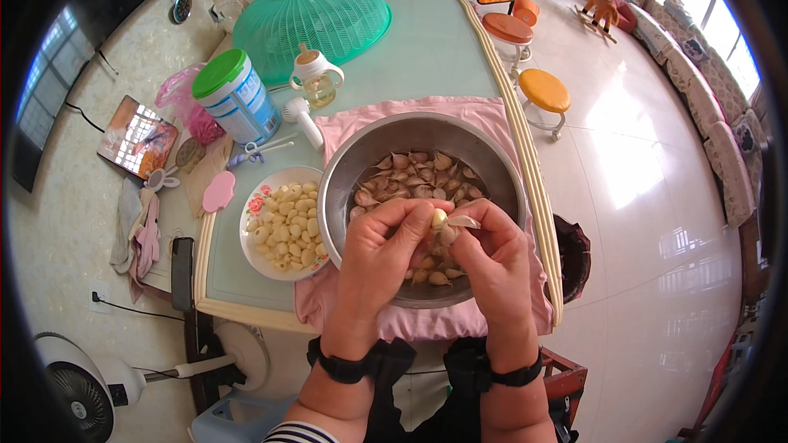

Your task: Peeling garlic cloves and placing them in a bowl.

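Above a steel basin [341, 166], both my hands meet at one partly peeled garlic clove [439, 217]. My left hand [385, 246] pinches the clove between thumb and forefinger. In the fingers of my right hand [502, 252] is papery skin [465, 221] that hangs loose from the clove. Unpeeled garlic cloves [422, 175] lie in water in the basin; my hands hide part of them. Left of the basin, a flowered plate [247, 255] holds many peeled cloves [286, 224]. A pink cloth [425, 107] is spread under the basin.
Behind the plate are a pink lidded case [219, 191], a white handheld device [303, 120], a baby bottle [319, 86], a green-lidded can [237, 98] and a green mesh food cover [314, 24]. The table's padded edge [542, 221] runs along the right. A fan [77, 397] stands lower left.
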A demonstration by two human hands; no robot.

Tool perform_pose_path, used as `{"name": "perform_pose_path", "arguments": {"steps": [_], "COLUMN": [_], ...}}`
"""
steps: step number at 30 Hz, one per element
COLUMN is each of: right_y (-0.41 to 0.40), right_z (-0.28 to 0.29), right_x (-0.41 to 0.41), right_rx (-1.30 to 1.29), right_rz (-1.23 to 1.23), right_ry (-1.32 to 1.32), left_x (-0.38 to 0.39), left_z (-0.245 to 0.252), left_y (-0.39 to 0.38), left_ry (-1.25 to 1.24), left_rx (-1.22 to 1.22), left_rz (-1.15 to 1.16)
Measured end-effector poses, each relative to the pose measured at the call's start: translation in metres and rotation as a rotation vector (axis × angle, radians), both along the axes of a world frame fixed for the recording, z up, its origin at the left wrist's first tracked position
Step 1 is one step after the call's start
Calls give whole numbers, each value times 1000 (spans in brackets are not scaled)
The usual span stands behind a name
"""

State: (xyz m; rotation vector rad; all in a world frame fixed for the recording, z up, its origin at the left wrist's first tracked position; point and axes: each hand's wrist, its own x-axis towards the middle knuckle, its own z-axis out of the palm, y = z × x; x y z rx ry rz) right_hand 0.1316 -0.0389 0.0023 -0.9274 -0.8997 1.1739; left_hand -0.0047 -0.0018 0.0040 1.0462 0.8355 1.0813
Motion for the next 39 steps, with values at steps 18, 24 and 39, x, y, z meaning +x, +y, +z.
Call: {"name": "perform_pose_path", "arguments": {"steps": [18,24,39], "right_y": [0,-1,0], "right_z": [1,3,2], "right_x": [-2,1,2], "right_rx": [-62,-62,-69], "right_rz": [0,38,-15], "right_ry": [-28,8,64], "left_x": [-7,-7,-6], "left_z": [-1,0,6], "left_y": [0,1,2], "left_ry": [107,72,-160], "left_rx": [82,50,-141], "left_rz": [-64,-80,-69]}}
